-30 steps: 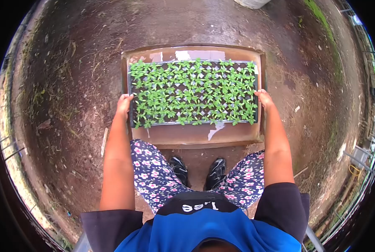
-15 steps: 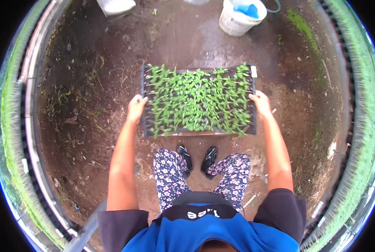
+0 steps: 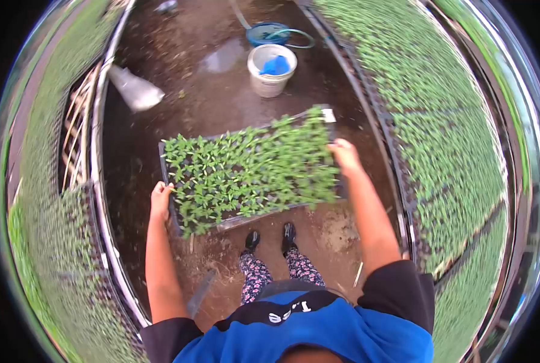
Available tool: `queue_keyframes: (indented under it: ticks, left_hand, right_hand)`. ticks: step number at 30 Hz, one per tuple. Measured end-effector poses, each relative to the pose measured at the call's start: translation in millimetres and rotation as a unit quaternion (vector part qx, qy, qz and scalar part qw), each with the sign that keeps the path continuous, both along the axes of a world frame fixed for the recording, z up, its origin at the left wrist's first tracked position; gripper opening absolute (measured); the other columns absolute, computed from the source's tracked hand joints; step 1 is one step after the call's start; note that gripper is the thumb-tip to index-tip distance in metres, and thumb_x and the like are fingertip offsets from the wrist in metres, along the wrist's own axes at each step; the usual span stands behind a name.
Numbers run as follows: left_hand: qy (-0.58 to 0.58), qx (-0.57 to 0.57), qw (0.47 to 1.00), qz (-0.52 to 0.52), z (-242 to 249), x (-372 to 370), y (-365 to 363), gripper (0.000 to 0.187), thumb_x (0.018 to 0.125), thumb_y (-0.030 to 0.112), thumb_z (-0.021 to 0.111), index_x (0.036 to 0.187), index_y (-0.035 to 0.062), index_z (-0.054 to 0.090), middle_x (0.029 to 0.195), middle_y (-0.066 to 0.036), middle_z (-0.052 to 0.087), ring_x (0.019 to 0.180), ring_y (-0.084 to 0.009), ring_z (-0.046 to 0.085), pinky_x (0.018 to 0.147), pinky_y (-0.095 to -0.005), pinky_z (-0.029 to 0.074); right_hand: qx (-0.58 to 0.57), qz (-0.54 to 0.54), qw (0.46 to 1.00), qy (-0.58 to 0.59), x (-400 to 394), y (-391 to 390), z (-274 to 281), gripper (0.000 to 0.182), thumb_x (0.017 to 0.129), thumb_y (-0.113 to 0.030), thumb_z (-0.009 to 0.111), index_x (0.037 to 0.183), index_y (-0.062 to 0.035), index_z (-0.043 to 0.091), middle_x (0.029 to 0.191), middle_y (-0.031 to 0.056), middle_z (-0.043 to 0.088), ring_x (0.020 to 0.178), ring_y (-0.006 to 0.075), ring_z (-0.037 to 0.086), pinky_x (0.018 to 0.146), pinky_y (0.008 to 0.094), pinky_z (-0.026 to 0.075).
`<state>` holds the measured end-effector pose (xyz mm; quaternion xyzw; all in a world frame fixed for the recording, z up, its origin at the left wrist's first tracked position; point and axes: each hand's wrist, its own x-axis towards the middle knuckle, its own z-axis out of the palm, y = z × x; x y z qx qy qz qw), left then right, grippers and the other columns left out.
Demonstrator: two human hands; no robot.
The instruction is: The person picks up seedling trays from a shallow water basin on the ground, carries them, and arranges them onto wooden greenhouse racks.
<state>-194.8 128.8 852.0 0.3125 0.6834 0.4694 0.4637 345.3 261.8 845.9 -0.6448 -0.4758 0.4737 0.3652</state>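
A black seedling tray [image 3: 222, 226] full of small green seedlings [image 3: 252, 166] hangs above the ground in front of me, its right end tilted up in the view. My left hand [image 3: 161, 198] is closed on the tray's left short edge. On the opposite short edge, my right hand [image 3: 344, 155] grips the tray near its upper part. A white label [image 3: 328, 115] shows at the tray's far right corner. The fingers under the rim are hidden on both sides.
Beds of seedling trays [image 3: 427, 133] line the right side, and more seedlings [image 3: 58, 242] stand along the left. Ahead are a white bucket [image 3: 268, 88] with something blue inside, a blue basin [image 3: 264, 34] with a hose, and a whitish sheet or bag [image 3: 135, 91].
Both hands have raised the tray and tilted it, right end higher in view. My body is more upright, and the side beds, bucket and basin show more fully.
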Motion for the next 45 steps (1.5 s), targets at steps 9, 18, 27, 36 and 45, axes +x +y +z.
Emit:
queue_keyframes:
  ticks: [9, 18, 27, 36, 45]
  left_hand:
    - [0.215, 0.121, 0.945, -0.216, -9, 89, 13, 0.021, 0.077, 0.010, 0.057, 0.067, 0.0032, 0.039, 0.064, 0.001, 0.035, 0.062, -0.0116, 0.034, 0.056, -0.0285, 0.033]
    - [0.339, 0.233, 0.740, -0.532, 3, 272, -80, 0.026, 0.078, 0.030, 0.062, 0.071, 0.0071, 0.051, 0.060, -0.010, 0.047, 0.050, -0.0197, 0.033, 0.049, -0.0362, 0.035]
    - [0.094, 0.274, 0.553, -0.781, -21, 592, -445, 0.026, 0.072, 0.011, 0.061, 0.064, 0.0024, 0.038, 0.060, -0.009, 0.038, 0.058, -0.0252, 0.036, 0.058, -0.0354, 0.035]
    - [-0.104, 0.238, 0.337, -0.905, 107, 719, -871, 0.021, 0.078, 0.008, 0.057, 0.069, -0.0008, 0.040, 0.067, -0.005, 0.039, 0.061, -0.0171, 0.036, 0.059, -0.0275, 0.037]
    - [-0.224, 0.146, 0.132, -0.954, 96, 830, -1211, 0.026, 0.074, 0.010, 0.060, 0.063, 0.0003, 0.039, 0.087, -0.012, 0.054, 0.078, -0.0203, 0.051, 0.069, -0.0301, 0.039]
  right_hand:
    - [0.088, -0.222, 0.971, -0.029, 3, -162, -16, 0.018, 0.063, -0.010, 0.056, 0.053, -0.0055, 0.042, 0.047, 0.0024, 0.039, 0.046, 0.0099, 0.035, 0.042, 0.0307, 0.033]
    - [0.083, -0.441, 0.883, -0.136, 56, -527, -2, 0.020, 0.063, -0.017, 0.061, 0.064, -0.0025, 0.047, 0.075, 0.0128, 0.051, 0.077, 0.0249, 0.051, 0.068, 0.0346, 0.042]
    - [-0.088, -0.776, 0.571, -0.252, -13, -971, 13, 0.019, 0.065, -0.018, 0.059, 0.061, -0.0037, 0.047, 0.086, 0.0142, 0.053, 0.094, 0.0281, 0.049, 0.076, 0.0360, 0.042]
    - [-0.091, -0.931, 0.143, -0.323, -117, -1253, 153, 0.026, 0.068, -0.002, 0.059, 0.057, -0.0026, 0.035, 0.082, 0.0171, 0.055, 0.096, 0.0272, 0.052, 0.074, 0.0324, 0.041]
    - [-0.094, -0.958, -0.054, -0.267, -129, -1439, 176, 0.028, 0.070, -0.003, 0.060, 0.059, -0.0030, 0.034, 0.090, 0.0171, 0.055, 0.098, 0.0231, 0.052, 0.077, 0.0309, 0.040]
